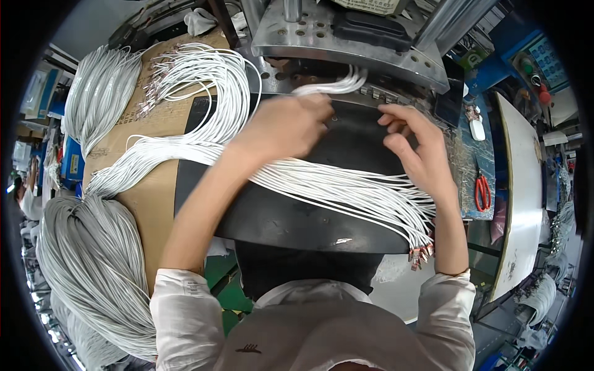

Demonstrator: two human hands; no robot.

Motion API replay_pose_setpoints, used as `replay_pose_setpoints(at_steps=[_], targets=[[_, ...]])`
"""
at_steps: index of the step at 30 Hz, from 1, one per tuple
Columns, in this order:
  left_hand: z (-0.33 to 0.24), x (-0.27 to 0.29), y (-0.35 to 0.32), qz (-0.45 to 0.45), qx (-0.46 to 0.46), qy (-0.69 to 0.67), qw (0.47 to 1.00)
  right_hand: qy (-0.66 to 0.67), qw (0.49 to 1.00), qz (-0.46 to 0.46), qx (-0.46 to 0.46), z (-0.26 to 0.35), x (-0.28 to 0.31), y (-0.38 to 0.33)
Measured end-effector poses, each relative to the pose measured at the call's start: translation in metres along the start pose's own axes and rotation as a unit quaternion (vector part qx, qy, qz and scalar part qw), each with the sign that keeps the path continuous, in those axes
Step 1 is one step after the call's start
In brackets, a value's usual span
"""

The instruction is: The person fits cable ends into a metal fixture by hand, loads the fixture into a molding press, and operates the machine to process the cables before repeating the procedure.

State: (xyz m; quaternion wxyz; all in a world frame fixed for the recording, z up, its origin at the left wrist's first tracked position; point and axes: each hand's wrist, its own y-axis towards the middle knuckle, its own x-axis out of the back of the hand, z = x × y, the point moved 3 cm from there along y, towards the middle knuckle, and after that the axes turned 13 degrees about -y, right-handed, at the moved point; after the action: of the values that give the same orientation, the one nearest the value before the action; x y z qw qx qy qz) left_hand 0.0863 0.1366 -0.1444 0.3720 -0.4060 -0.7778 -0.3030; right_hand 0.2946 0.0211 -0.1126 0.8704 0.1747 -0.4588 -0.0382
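My left hand [288,128], slightly blurred, is over the black work surface [272,216] with its fingers curled. A short bunch of white cables [337,85] comes out from behind that hand and bends toward the metal press; the grip itself is partly hidden. To the right, my right hand [416,145] is raised, thumb and fingers apart, with nothing visible in it. Below both hands a long bundle of white cables [334,188] lies across the surface. Its copper-coloured connector ends [421,253] hang at the right front edge, beside my right forearm.
The metal press [352,46] stands at the back. On the left, cardboard [161,207] bears looped white cables [216,74], with thick cable coils [93,260] beside it. Red-handled cutters [482,193] and a small white device [476,128] lie on the right bench.
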Motion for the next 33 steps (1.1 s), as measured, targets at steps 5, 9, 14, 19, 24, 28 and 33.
replay_pose_setpoints(at_steps=[5,9,14,19,24,28,33], targets=[[0.004,0.018,-0.020,-0.032,-0.075,0.048,0.995,0.086,0.989,0.119,0.016,-0.018,-0.018,-0.002],[-0.042,0.017,-0.040,0.067,-0.080,-0.054,0.993,0.136,0.977,0.155,0.046,-0.036,-0.014,-0.004],[-0.045,0.020,-0.047,0.148,-0.054,-0.062,0.986,0.173,0.969,0.170,-0.035,-0.044,-0.026,-0.009],[-0.042,0.020,-0.046,0.095,-0.112,-0.041,0.988,0.197,0.970,0.144,-0.008,-0.029,-0.022,-0.012],[-0.015,0.022,-0.059,-0.206,0.035,-0.196,0.958,0.149,0.974,0.170,-0.008,0.033,-0.002,-0.019],[-0.001,0.032,-0.059,-0.301,0.082,-0.293,0.904,0.086,0.934,0.324,-0.126,0.033,0.034,-0.014],[-0.053,0.049,-0.041,0.102,0.036,-0.254,0.961,0.069,0.951,0.299,0.032,0.015,0.034,-0.014]])
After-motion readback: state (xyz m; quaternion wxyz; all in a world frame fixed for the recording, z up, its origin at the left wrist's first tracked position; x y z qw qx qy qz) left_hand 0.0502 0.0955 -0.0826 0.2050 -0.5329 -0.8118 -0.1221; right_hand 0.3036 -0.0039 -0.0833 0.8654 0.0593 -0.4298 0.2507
